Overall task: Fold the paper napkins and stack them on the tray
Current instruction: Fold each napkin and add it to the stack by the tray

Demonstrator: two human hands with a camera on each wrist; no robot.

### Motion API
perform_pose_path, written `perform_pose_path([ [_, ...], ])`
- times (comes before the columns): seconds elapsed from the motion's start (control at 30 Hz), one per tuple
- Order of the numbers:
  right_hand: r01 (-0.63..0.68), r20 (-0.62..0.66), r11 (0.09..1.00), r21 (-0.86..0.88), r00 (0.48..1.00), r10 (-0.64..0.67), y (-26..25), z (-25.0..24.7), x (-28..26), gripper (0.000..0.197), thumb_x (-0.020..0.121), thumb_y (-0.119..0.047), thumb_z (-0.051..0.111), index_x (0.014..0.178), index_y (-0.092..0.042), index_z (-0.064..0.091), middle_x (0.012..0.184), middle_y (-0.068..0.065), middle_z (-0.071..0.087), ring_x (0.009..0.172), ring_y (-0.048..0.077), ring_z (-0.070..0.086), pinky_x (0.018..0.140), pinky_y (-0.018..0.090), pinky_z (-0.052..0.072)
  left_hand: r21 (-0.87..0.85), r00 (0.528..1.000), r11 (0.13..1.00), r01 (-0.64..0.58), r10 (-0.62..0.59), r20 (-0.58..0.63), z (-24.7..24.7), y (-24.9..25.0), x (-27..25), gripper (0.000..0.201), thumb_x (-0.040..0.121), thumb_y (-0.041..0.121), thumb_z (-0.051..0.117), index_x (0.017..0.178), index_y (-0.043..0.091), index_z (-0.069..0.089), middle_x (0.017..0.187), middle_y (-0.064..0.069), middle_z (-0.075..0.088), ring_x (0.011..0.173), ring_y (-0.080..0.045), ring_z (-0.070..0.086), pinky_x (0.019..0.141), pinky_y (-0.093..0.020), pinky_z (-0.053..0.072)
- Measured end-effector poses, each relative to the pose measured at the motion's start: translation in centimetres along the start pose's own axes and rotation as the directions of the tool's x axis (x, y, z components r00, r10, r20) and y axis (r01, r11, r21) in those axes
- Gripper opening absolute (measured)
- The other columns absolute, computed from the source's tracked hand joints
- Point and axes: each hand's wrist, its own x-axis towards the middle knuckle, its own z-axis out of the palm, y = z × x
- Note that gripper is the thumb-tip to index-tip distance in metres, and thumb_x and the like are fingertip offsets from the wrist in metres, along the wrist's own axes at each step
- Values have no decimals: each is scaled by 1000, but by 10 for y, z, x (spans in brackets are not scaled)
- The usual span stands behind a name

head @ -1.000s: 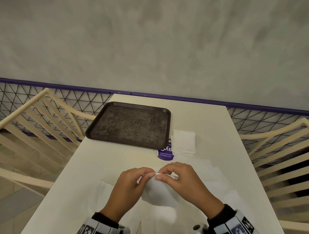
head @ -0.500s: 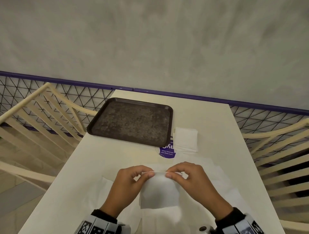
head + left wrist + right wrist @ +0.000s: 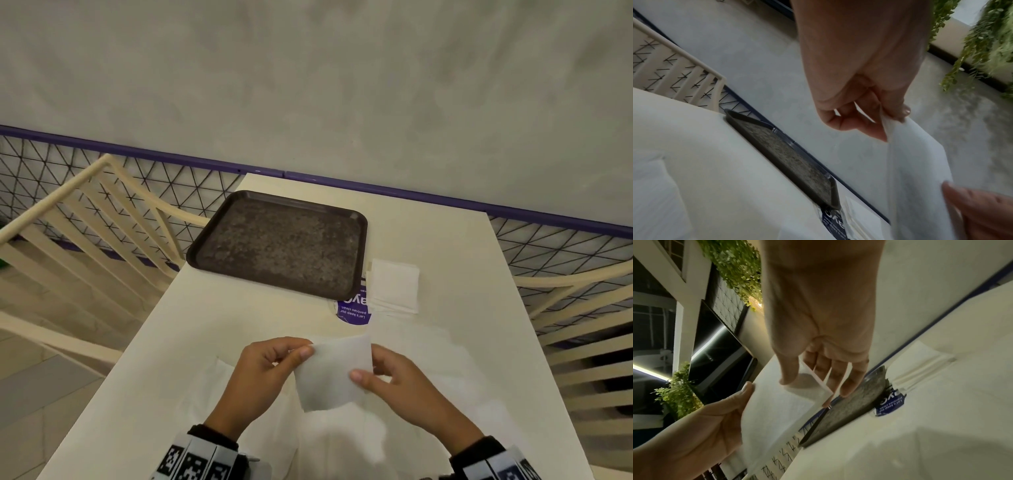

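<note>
Hovering above the near end of the cream table (image 3: 445, 246), a folded napkin (image 3: 334, 371) hangs between both hands, clear of the surface. It is white, thin and faintly see-through, roughly square, with a doubled layer showing along one edge in the right wrist view. The left hand (image 3: 263, 373) pinches its upper left corner between thumb and forefinger, the other fingers curled underneath. The right hand (image 3: 397, 383) holds the right edge, thumb pressed on the front face and fingers spread behind the sheet.

Beneath the hands, unfolded napkins (image 3: 428, 359) lie spread flat across the near part of the table, white on cream and hard to tell apart. A small stack of folded napkins (image 3: 394, 284) sits towards the far right of the table, just beside the right edge of the tray (image 3: 359, 233). The tray is dark brown with a speckled floor and a raised rim, lying at the far left of the table with nothing on it. A purple sticker (image 3: 354, 310) with white print peeks out from under the tray's near right corner.
</note>
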Motion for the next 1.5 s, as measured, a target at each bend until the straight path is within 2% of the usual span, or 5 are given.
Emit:
perform_pose_path([
  [0.3, -83, -173, 996, 40, 981, 88, 17, -10, 32, 41, 85, -21, 67, 58, -17, 37, 53, -6, 33, 54, 12, 36, 53, 18, 44, 343, 991, 933, 110, -77, -108, -35, -47, 10, 19, 88, 20, 59, 84, 37, 65, 78, 17, 72, 78, 1, 63, 67, -7, 45],
  [0.6, -213, -447, 939, 269, 836, 317, 41, -67, 82, 20, 86, -13, 65, 71, -9, 53, 64, 5, 52, 55, 15, 47, 52, 25, 39, 818, 959, 563, 118, -279, 54, -70, -110, 2, 57, 80, 34, 67, 131, 43, 43, 151, 14, 22, 139, -16, 19, 108, -34, 17],
  [0.9, -333, -535, 884, 328, 705, 465, 76, -114, 142, 20, 87, -20, 64, 79, -3, 58, 72, 14, 56, 53, 18, 43, 48, 25, 36, 857, 925, 513, -48, -301, 232, -57, -112, 12, 57, 77, 37, 64, 128, 44, 40, 111, 30, 35, 118, 4, 31, 87, -19, 3],
  [1.13, -474, -604, 876, 93, 672, 428, 95, -108, 157, 31, 84, -25, 65, 65, -7, 49, 72, 17, 59, 65, 29, 54, 68, 33, 42, 936, 864, 351, 27, -479, 155, -59, -102, 13, 37, 84, 42, 53, 61, 35, 25, 74, 20, 26, 87, -10, 34, 78, -29, 15],
  [1.5, -405, -632, 913, -56, 722, 282, 60, -87, 124, 52, 84, -30, 67, 127, -6, 50, 124, 17, 54, 111, 30, 54, 92, 38, 44, 768, 942, 612, 190, -333, 32, -77, -49, 9, 25, 91, 31, 51, 70, 28, 39, 71, 5, 51, 72, -16, 51, 61, -24, 35],
])
